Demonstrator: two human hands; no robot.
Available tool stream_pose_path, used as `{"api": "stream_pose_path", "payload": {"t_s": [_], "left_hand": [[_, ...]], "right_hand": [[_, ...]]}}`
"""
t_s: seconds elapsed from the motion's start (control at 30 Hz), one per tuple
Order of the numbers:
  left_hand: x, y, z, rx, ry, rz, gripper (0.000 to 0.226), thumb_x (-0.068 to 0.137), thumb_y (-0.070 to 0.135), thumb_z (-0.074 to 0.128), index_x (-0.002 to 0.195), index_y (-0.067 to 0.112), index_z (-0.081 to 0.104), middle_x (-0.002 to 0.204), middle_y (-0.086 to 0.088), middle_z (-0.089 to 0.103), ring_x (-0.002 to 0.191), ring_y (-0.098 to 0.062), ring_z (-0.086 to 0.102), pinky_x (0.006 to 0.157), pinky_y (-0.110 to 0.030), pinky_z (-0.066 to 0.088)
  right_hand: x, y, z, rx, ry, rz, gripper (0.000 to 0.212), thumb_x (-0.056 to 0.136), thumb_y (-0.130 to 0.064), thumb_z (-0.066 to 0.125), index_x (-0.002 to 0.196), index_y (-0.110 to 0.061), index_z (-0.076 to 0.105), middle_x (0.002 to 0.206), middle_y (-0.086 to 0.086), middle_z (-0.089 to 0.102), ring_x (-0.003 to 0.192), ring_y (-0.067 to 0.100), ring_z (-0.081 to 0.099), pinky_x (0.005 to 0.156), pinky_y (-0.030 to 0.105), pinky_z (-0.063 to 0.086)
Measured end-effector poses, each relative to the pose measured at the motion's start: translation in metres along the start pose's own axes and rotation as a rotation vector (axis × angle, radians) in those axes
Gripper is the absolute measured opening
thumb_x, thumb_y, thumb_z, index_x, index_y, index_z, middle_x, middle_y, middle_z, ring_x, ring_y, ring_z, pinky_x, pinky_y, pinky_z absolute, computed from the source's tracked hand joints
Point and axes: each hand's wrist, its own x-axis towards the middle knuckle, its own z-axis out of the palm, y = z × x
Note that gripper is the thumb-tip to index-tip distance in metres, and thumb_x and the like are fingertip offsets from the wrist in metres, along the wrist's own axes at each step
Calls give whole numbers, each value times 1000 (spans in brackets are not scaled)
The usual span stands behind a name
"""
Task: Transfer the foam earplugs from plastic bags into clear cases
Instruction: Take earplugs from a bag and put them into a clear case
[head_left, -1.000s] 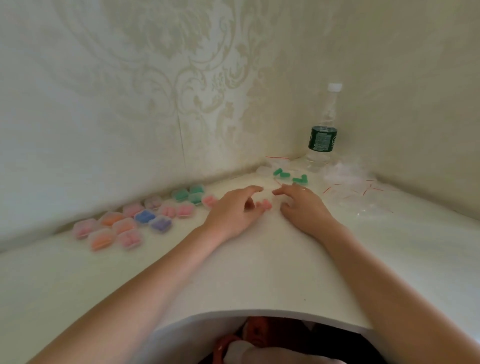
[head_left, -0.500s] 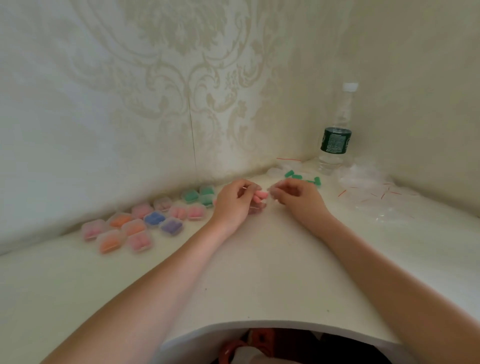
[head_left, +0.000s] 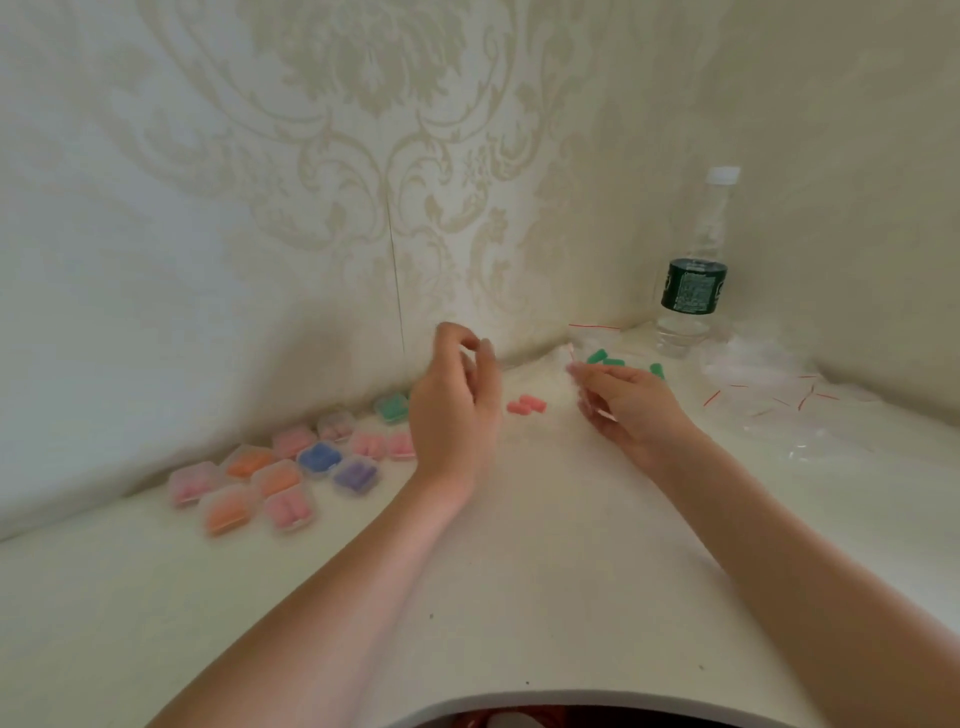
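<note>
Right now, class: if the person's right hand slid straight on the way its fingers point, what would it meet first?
The right hand, pinching a thin clear plastic bag, points away and slightly leftward. The small green foam earplugs look likeliest to be met first, then the patterned cream wall; depth is unclear.

earplugs (head_left: 526, 404) lie between both hands.

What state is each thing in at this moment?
Pink earplugs: loose on table, between the hands.
Green earplugs: loose, uncased.
Filled cases: closed, grouped by wall.
Water bottle: upright, capped.
Left hand: raised, holding nothing visible.
Right hand: pinching a clear bag.
</note>
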Motion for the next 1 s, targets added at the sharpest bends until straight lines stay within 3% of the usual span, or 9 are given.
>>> {"api": "stream_pose_path", "payload": {"t_s": [0.1, 0.2, 0.33, 0.47, 0.57, 0.67, 0.77, 0.83, 1.0], "left_hand": [[-10, 5, 9, -126, -235, 25, 26, 90, 28, 54, 67, 15, 50, 55, 13, 55, 47, -6, 50, 48, -29, 46], [-18, 11, 19, -285, -404, -205, 16, 84, 36, 65, 75, 23, 62, 71, 9, 65, 69, -15, 67, 61, -41, 57], [-13, 4, 23, -513, -327, -491, 20, 85, 29, 70, 81, 10, 65, 85, -11, 70, 84, -24, 70, 67, -32, 59], [-8, -3, 21, -567, -284, -624, 18, 88, 14, 65, 75, 3, 64, 77, -16, 69, 75, -22, 70, 66, -23, 56], [-8, -5, 20, -622, -312, -651, 17, 89, 12, 64, 76, 0, 64, 71, -12, 69, 66, -17, 70, 64, -22, 57], [-4, -7, 19, -620, -331, -644, 15, 89, 10, 64, 75, 3, 65, 64, -4, 70, 61, -15, 69, 61, -22, 56], [-2, -9, 19, -562, -375, -594, 16, 90, 6, 61, 75, 6, 64, 60, -2, 68, 56, -11, 67, 57, -20, 56], [-3, -10, 19, -493, -433, -558, 16, 91, 5, 59, 76, 7, 62, 64, -4, 67, 55, -10, 65, 56, -22, 55], [-4, -8, 19, -319, -554, -518, 20, 95, 14, 48, 77, 8, 54, 61, -1, 61, 52, -12, 56, 45, -24, 44]], "right_hand": [[-4, -7, 2, -74, 103, -133, 7, 81, -19, 74, 80, -14, 69, 62, -7, 53, 56, 4, 44, 63, 18, 37], [-13, -10, 6, -243, 102, -314, 10, 80, -16, 75, 81, -10, 68, 69, -5, 63, 60, 0, 55, 61, 11, 43], [-19, -6, 11, -424, 40, -387, 15, 77, -19, 77, 73, -10, 66, 68, -6, 63, 64, 6, 51, 53, 8, 38], [-22, 0, 16, -577, -62, -381, 20, 75, -21, 79, 65, -17, 62, 55, -15, 59, 55, 2, 47, 52, 11, 37], [-22, -1, 14, -557, -122, -313, 20, 76, -17, 79, 67, -15, 61, 54, -10, 57, 52, 6, 47, 54, 15, 38], [-22, -5, 11, -237, -293, -46, 15, 82, -15, 73, 73, -11, 61, 57, -1, 53, 53, 10, 44, 52, 18, 40], [-20, -3, 12, -61, -332, 148, 10, 87, -18, 66, 82, -11, 61, 58, -3, 53, 51, 6, 45, 48, 15, 41], [-18, -2, 14, -50, -298, 120, 11, 89, -18, 64, 83, -10, 60, 62, -1, 54, 52, 6, 47, 51, 15, 43], [-23, 5, 23, -497, -189, -221, 25, 98, -29, 51, 80, -12, 53, 65, 1, 57, 57, 11, 52, 56, 22, 46]]}}
